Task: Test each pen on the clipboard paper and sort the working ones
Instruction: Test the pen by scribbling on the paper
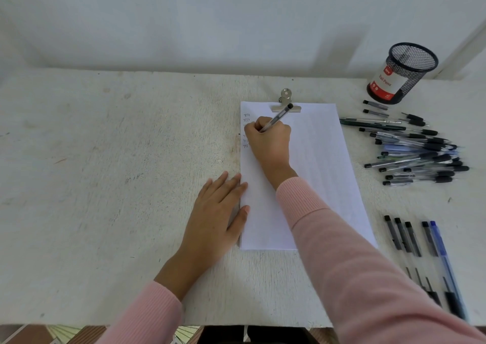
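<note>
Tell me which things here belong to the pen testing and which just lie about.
In the job: pen in right hand, clipboard paper touched by left hand, pen pile, row of pens.
Lying about: mesh cup, two short pieces beside it.

One sheet of paper (315, 159) is counted on the counter (105, 159), pinned under one metal clip (286, 107). One mesh pen cup (405, 73) is seen at the far right. Two grips are counted: the left grip (218, 212) and the right grip (271, 138), in which one pen (277, 119) is held. Five pens are counted in the near row (413, 238), one of them a blue pen (443, 254). Two short pens (376, 105) are counted just beside the cup. In the loose pile (420, 149) well over a dozen pens are seen; an exact count cannot be made, since they overlap and blur.
</note>
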